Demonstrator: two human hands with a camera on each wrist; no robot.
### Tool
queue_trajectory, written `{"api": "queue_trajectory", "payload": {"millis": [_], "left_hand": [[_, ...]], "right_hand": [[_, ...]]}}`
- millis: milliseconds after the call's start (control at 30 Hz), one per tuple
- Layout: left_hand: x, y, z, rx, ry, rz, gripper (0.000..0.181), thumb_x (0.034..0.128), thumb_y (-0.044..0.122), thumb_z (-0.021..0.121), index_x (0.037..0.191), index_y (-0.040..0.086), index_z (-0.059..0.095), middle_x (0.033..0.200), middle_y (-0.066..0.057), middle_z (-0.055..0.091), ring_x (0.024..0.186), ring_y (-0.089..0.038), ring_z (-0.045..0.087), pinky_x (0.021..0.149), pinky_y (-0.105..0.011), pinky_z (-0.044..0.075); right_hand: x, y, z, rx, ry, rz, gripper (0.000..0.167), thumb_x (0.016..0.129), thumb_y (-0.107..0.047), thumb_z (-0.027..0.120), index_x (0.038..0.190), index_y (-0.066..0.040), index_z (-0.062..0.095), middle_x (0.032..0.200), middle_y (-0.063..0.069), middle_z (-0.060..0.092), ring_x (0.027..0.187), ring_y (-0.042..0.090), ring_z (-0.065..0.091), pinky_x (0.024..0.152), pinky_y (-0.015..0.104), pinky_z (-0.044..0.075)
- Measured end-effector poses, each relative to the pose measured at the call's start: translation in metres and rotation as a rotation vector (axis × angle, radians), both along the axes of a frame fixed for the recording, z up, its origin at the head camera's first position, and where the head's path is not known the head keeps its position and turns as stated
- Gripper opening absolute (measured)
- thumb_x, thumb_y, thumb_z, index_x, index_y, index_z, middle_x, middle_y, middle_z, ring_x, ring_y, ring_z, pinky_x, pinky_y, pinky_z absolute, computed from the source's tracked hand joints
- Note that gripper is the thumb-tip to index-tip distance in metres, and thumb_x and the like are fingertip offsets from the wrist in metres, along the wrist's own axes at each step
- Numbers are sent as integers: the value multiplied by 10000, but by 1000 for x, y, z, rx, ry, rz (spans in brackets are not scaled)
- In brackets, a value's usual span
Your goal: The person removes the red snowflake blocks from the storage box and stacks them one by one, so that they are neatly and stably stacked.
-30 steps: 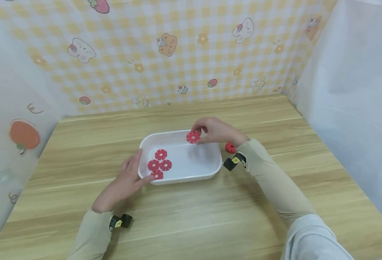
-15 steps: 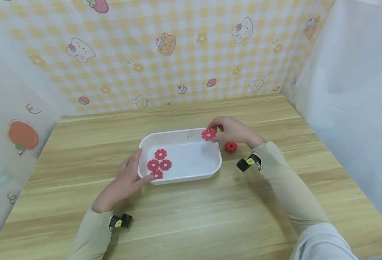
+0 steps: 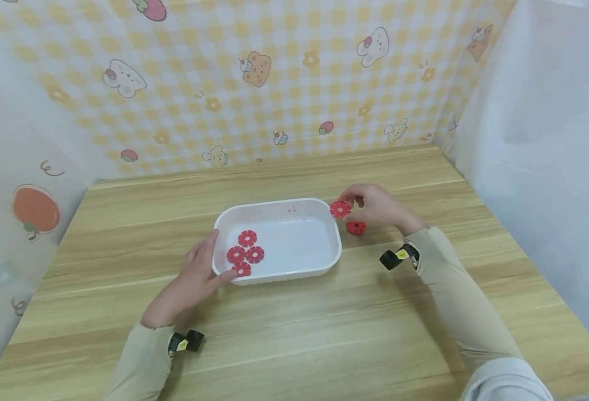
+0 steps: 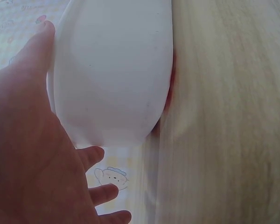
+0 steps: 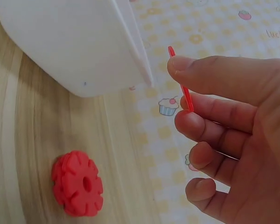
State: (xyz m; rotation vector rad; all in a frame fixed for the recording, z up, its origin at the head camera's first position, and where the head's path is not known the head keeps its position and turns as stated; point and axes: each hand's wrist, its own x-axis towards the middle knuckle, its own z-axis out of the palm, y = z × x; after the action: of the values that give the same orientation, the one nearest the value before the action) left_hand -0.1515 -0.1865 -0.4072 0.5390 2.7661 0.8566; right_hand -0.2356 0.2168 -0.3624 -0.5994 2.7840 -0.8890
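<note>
A white plastic tray (image 3: pixel 294 273) sits on the table with several red, slotted, flower-shaped interlocking discs (image 3: pixel 255 254) at its left end. At that end's near corner rests my left hand (image 3: pixel 189 281), thumb lying over the near rim and fingers along the outer side; in the left wrist view the hand (image 4: pixel 42 135) has its fingers extended. My right hand (image 3: pixel 374 205) pinches one thin red disc (image 3: pixel 340 209) between thumb and fingertips, just outside the tray's right rim. The right wrist view shows this disc edge-on. Below it, a short stack of red discs (image 5: pixel 79 183) lies on the table.
The wooden table (image 3: pixel 294 340) reaches a yellow checked backdrop (image 3: pixel 284 100) behind the tray. White sheets (image 3: pixel 540 139) hang at both sides. Small reddish marks show on the tray's far inner wall.
My right hand has moved right with the pinched disc, from above the tray to beyond its right rim, uncovering the stack partly. The left hand and tray have stayed put.
</note>
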Motion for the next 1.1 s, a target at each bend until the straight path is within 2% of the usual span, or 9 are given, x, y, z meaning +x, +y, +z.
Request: {"api": "queue_trajectory", "payload": {"millis": [333, 500, 767, 967, 1100], "left_hand": [[0, 1, 5, 0, 1, 1, 989, 896, 434, 630, 1507, -3, -14, 1517, -299, 182, 1341, -530, 125, 1003, -716, 294], [0, 1, 3, 1, 12, -8, 986, 891, 425, 640, 1503, -9, -1, 1520, -289, 185, 1349, -518, 133, 1024, -709, 273], [-1, 0, 1, 9, 18, -11, 985, 892, 408, 645, 1502, -12, -4, 1519, -288, 190, 1354, -508, 133, 1043, -705, 244], [-1, 1, 0, 17, 23, -17, 977, 892, 388, 651, 1500, -13, -1, 1515, -288, 202, 1356, -503, 147, 1063, -697, 201], [-1, 1, 1, 15, 17, -11, 977, 891, 403, 647, 1500, -8, 3, 1504, -284, 216, 1346, -502, 150, 1040, -706, 244]], "right_hand": [[3, 18, -17, 3, -26, -39, 398, 765, -150, 782, 1132, -64, 654, 928, 59, 614, 828, 244, 503, 693, 311, 428], [2, 29, -29, 11, -36, -51, 409, 755, -124, 788, 1131, -39, 651, 935, 72, 624, 800, 219, 511, 684, 304, 436], [4, 37, -45, -11, -63, -77, 377, 759, -120, 789, 1106, -57, 655, 971, 82, 621, 906, 235, 543, 805, 362, 446], [6, 37, -50, -2, -79, -101, 378, 764, -122, 784, 1112, -53, 654, 976, 87, 613, 917, 244, 546, 819, 377, 454], [5, 36, -50, 3, -87, -108, 389, 768, -118, 780, 1129, -59, 651, 989, 87, 611, 923, 243, 548, 822, 380, 463]]}}
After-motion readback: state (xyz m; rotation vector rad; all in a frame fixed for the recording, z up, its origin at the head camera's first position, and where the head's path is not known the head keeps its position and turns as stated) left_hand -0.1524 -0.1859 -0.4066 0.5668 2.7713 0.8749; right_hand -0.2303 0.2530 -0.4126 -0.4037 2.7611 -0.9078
